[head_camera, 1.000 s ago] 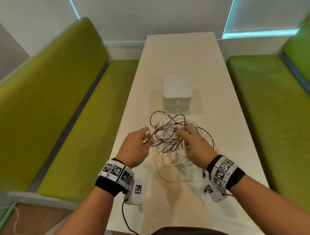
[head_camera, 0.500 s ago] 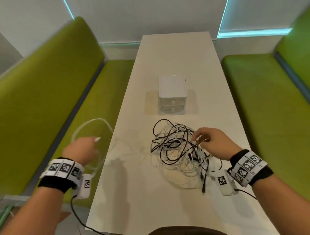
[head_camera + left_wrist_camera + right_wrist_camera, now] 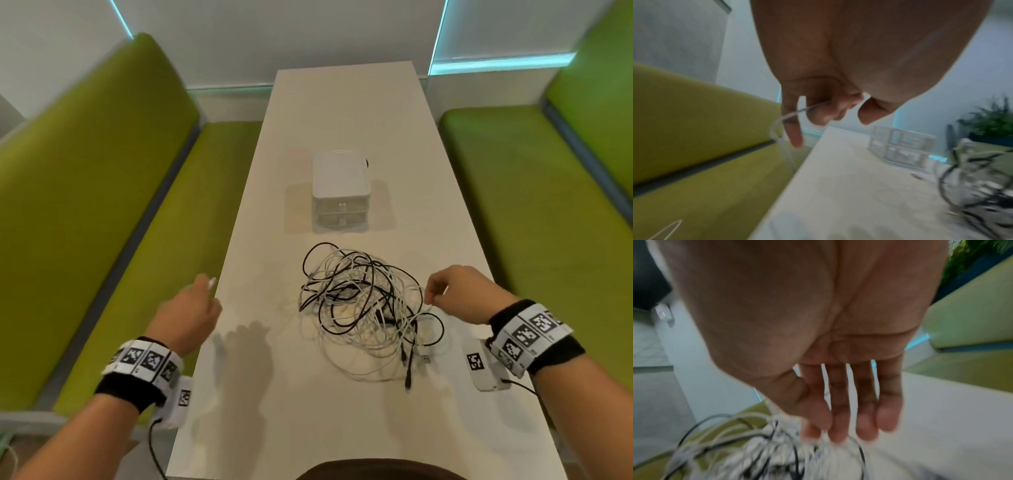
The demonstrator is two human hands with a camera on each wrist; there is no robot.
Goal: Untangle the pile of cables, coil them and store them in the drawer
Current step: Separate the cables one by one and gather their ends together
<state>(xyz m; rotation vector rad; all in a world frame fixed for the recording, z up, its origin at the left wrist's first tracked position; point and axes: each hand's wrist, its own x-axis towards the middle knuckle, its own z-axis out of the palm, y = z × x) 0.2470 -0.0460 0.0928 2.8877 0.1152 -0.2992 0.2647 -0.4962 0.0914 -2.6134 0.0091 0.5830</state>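
A tangled pile of black and white cables [image 3: 363, 308] lies mid-table, in front of a small white two-drawer unit [image 3: 340, 192] whose drawers are closed. My left hand [image 3: 191, 308] hovers at the table's left edge, fingers curled round a thin white cable [image 3: 781, 123]. Its plug end [image 3: 211, 282] sticks out above the fingers. The rest loops down beside the bench. My right hand [image 3: 445, 291] sits at the pile's right edge. In the blurred right wrist view, its thumb and index finger [image 3: 813, 426] pinch a white strand of the pile [image 3: 777, 443].
The long white table [image 3: 342, 102] runs away from me between two green benches [image 3: 120, 222] [image 3: 531, 205]. A potted plant [image 3: 990, 121] stands beyond the drawer unit [image 3: 900, 146] in the left wrist view. Black plug ends trail from the pile's near side [image 3: 409, 373].
Both hands were in the pile a second ago. My left hand pulled a white cable out leftward past the table edge. My right hand shifted to the pile's right edge.
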